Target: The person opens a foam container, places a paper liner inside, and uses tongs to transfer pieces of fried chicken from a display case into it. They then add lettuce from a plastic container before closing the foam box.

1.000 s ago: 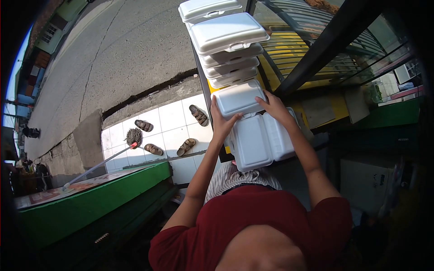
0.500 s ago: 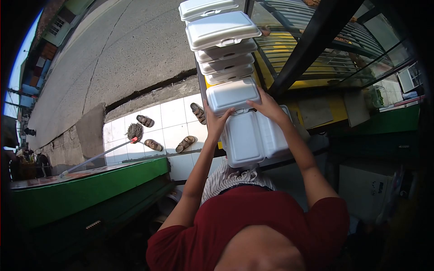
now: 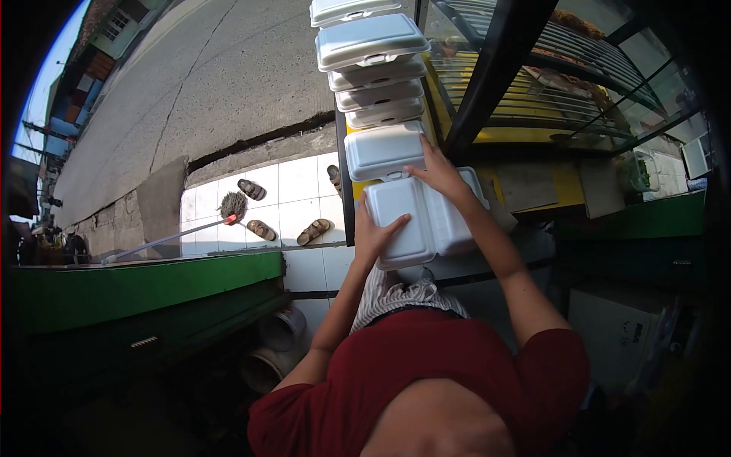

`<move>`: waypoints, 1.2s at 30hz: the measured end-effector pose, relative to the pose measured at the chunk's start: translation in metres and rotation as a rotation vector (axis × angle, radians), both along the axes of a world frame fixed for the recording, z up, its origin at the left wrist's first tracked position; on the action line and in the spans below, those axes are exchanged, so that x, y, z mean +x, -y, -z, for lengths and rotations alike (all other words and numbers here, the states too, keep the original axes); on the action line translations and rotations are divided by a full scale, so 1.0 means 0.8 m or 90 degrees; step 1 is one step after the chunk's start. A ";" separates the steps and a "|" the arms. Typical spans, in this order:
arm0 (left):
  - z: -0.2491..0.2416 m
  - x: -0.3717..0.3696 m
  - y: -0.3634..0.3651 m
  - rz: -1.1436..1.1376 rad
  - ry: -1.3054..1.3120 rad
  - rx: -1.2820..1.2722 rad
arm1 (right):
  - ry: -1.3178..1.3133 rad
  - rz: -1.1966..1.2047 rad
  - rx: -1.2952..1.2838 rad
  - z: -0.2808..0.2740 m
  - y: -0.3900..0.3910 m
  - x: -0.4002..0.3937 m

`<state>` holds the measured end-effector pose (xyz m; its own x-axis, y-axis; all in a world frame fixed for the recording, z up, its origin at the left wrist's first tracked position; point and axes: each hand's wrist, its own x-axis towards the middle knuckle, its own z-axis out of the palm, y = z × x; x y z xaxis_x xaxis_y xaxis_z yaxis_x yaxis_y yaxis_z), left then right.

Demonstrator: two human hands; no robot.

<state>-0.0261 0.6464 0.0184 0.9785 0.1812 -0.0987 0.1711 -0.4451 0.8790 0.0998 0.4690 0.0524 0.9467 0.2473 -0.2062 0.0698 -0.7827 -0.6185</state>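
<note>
A spread-open white foam food box (image 3: 400, 199) lies closest to my body, its two halves side by side. My left hand (image 3: 376, 231) grips the left half, with the thumb across its surface and the fingers along its outer edge. Just beyond it sits a closed foam food box (image 3: 384, 151). On that box's right front corner is my right hand (image 3: 440, 171), thumb at the front edge and fingers along the right side; its forearm passes over the open box's right half. Farther away stands a stack of closed foam boxes (image 3: 371, 42).
A glass display case with a black frame (image 3: 499, 76) and racks rises at the right. Green counter boards (image 3: 152, 297) run along the left. On the white tiles (image 3: 297, 183) lie several sandals (image 3: 314, 231) and a mop (image 3: 233, 206). A carton (image 3: 617, 320) stands low at right.
My left hand has moved from the closed box down to the left edge of the open box. My right hand stays at the closed box's right corner.
</note>
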 end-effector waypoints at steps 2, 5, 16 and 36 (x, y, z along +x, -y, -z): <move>-0.006 -0.008 0.003 -0.023 0.007 0.037 | 0.005 0.001 -0.013 0.011 0.000 0.003; 0.007 -0.012 0.001 -0.022 0.016 0.012 | 0.008 0.001 -0.025 0.011 0.001 0.003; 0.000 -0.058 0.009 -0.012 0.087 0.128 | 0.132 -0.082 0.021 -0.037 0.006 -0.049; 0.022 -0.129 -0.006 0.129 0.248 0.078 | 0.260 -0.562 -0.206 -0.019 0.050 -0.155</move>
<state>-0.1291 0.6509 0.0008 0.9556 -0.0296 0.2933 -0.2622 -0.5399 0.7999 -0.0243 0.4287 0.0678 0.4663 0.8801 -0.0896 0.8601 -0.4747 -0.1868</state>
